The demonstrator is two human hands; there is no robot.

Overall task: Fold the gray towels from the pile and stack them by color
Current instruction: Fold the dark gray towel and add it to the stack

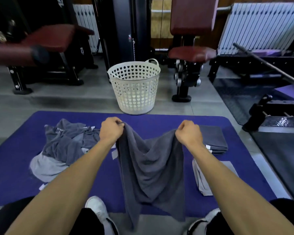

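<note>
A dark gray towel [151, 167] hangs in the air over the blue mat [159, 118], sagging in the middle. My left hand [111, 130] pinches its left top corner and my right hand [189, 133] pinches the right top corner. To the left on the mat lies an unfolded pile of dark and light gray towels [64, 145]. At the right, a stack of folded dark gray towels [214, 139] sits behind my right hand, and a stack of folded light gray towels [202, 180] lies nearer, partly hidden by my right forearm.
A white perforated laundry basket [134, 87] stands on the floor just beyond the mat. Gym machines with red padded seats [192, 53] stand behind it, with a barbell bar [268, 63] at the right. My white shoes [97, 207] rest at the mat's near edge.
</note>
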